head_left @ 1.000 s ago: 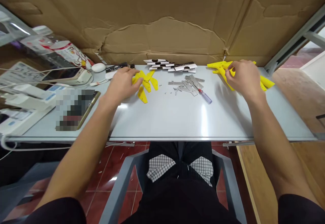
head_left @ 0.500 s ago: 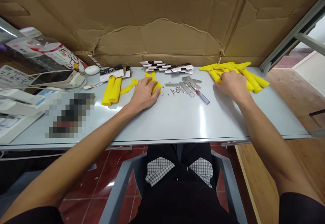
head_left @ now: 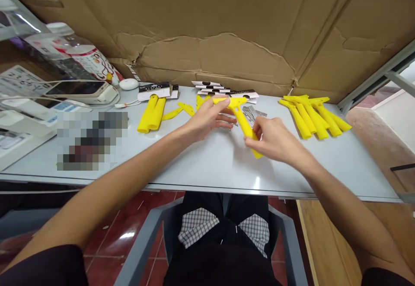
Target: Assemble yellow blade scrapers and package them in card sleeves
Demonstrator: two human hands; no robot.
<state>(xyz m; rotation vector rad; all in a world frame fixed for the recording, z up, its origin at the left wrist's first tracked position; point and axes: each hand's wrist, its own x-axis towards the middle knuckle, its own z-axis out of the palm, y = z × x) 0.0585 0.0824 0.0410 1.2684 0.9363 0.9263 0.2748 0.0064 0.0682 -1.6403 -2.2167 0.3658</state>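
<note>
Left hand with fingertips at the T-head of a yellow plastic scraper, held over the middle of the pale table, long axis slanting toward the near edge, right hand apart, pinching its lower shaft.

Smooth yellow plastic handle, glossy pale tabletop, rough brown cardboard

**Now up: yellow scraper handle off the table**

Left hand has moved to its crosspiece, right hand to its shaft, both off the table. Other yellow handles, right of it, now lie in a neater fan.
</note>
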